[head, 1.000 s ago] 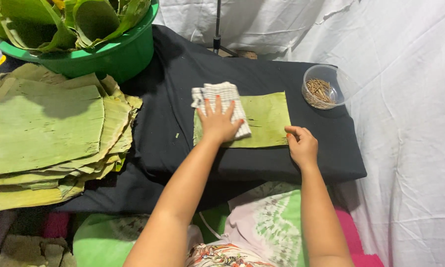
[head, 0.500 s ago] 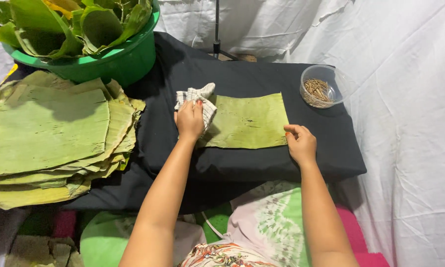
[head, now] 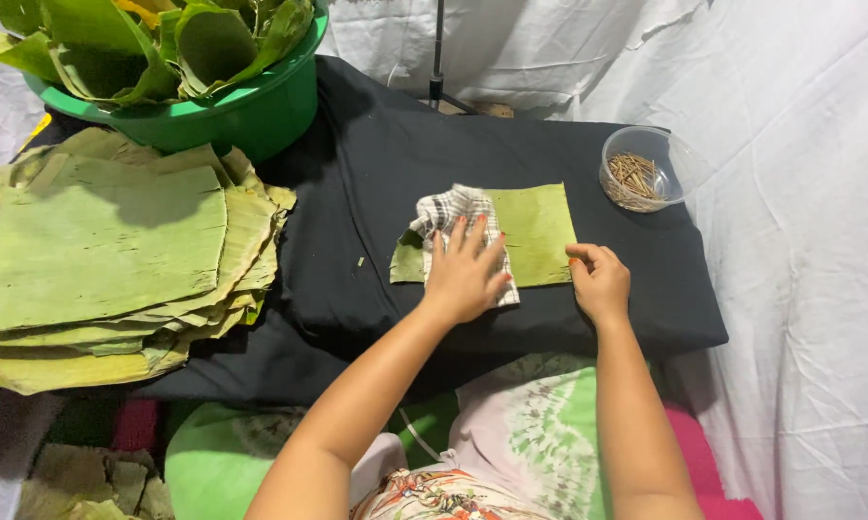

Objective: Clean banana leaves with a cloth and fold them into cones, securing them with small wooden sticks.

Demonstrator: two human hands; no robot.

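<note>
Leaf piece (head: 535, 231), a green rectangle, lies flat near the middle of the black cloth (head: 376, 164). Half a second ago the left hand (head: 465, 274) held the checked rag (head: 453, 217) bunched at the leaf's left edge; now it presses the rag flat onto the leaf, fingers spread. The right hand (head: 600, 281) pins the leaf's near right corner, fingers curled. A leaf stack (head: 106, 250) sits left. Far left, a green tub (head: 251, 111) holds leaves; far right, a clear bowl (head: 670, 159) holds thin sticks (head: 631, 178).
</note>
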